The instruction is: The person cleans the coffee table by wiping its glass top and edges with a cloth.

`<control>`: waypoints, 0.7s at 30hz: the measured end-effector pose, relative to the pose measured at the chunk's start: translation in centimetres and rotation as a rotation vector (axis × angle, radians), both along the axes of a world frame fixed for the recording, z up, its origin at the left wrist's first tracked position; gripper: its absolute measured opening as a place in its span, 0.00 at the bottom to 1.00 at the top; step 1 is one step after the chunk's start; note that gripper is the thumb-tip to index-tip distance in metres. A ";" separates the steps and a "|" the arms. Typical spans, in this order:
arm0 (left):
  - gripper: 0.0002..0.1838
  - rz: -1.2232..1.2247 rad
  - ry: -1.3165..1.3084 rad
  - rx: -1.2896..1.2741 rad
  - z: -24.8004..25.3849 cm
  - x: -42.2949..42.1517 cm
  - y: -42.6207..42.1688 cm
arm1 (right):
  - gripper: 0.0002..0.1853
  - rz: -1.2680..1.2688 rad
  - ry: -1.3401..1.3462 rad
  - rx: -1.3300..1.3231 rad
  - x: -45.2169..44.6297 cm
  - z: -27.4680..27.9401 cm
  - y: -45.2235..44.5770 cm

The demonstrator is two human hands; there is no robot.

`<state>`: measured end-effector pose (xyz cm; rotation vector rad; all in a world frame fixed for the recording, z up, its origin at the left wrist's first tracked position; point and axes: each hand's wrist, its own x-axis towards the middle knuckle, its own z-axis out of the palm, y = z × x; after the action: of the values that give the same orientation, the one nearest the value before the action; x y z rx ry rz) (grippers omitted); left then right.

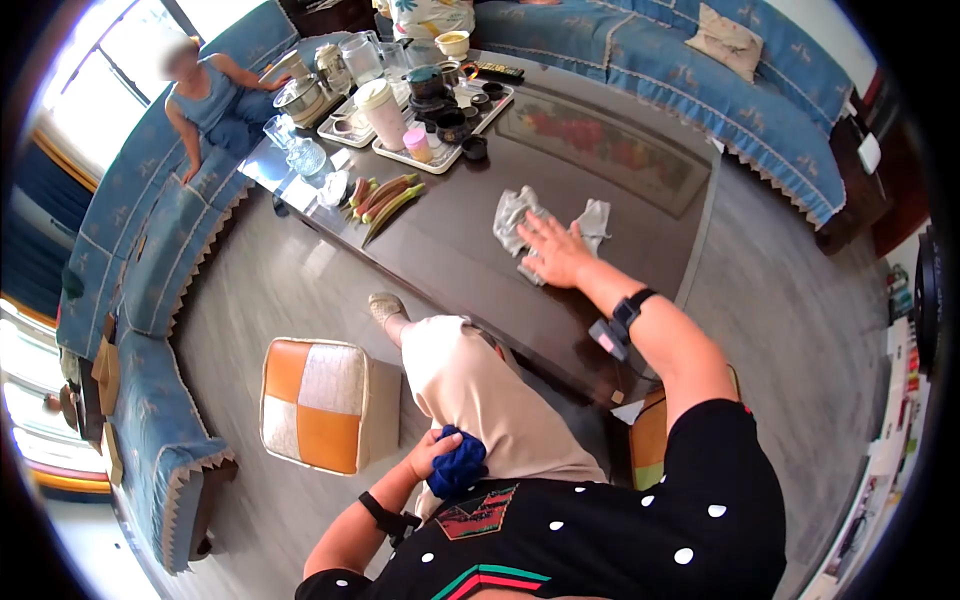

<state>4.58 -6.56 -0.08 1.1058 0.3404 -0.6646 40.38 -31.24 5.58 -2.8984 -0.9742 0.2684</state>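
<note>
My right hand point(556, 252) lies on a crumpled light grey cloth point(512, 212) on the dark, glossy table point(450, 260). Its fingers are stretched out and spread, pressing on the cloth rather than gripping it. Part of the cloth shows on either side of the hand. Down by my lap, my left hand point(428, 455) is closed around a bunched dark blue cloth point(460, 468). Left of the grey cloth, a small pile of long reddish-green okra-like pods point(385, 200) rests near the table's edge.
Trays point(435, 160) with a white tumbler point(380, 112), dark teaware and glass jugs stand at the table's far left. A checkered stool point(315, 405) is on the floor to my left. Blue sofas point(160, 250) surround the table; another person point(222, 105) sits there.
</note>
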 end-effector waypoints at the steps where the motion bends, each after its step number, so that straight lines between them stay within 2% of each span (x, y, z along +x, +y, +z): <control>1: 0.17 0.002 -0.001 -0.021 0.3 -0.1 -0.1 | 0.35 0.051 -0.022 0.032 -1.7 -0.5 0.0; 4: 0.14 0.038 0.009 0.012 1.0 -0.3 -0.5 | 0.38 0.200 -0.080 0.149 -7.3 -1.2 -0.9; 8: 0.17 0.013 -0.012 0.016 0.8 -0.8 0.3 | 0.41 0.292 0.042 0.324 -12.7 0.4 -4.5; 9: 0.17 0.014 -0.008 0.018 0.8 -0.9 0.4 | 0.38 0.285 0.091 0.447 -13.4 0.7 -5.8; 10: 0.17 0.011 0.008 0.004 0.9 -1.0 0.6 | 0.38 0.285 0.095 0.451 -13.3 0.3 -7.1; 15: 0.17 -0.003 0.016 -0.012 0.2 -1.1 1.1 | 0.28 -0.047 -0.082 0.245 -8.0 -1.3 -12.2; 21: 0.14 -0.014 0.036 0.021 1.9 0.3 0.2 | 0.32 -0.190 0.080 0.048 2.8 -0.2 -10.4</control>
<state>4.84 -6.40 1.78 1.1181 0.3718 -0.6958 43.16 -41.60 5.40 -2.8843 -0.6783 0.3400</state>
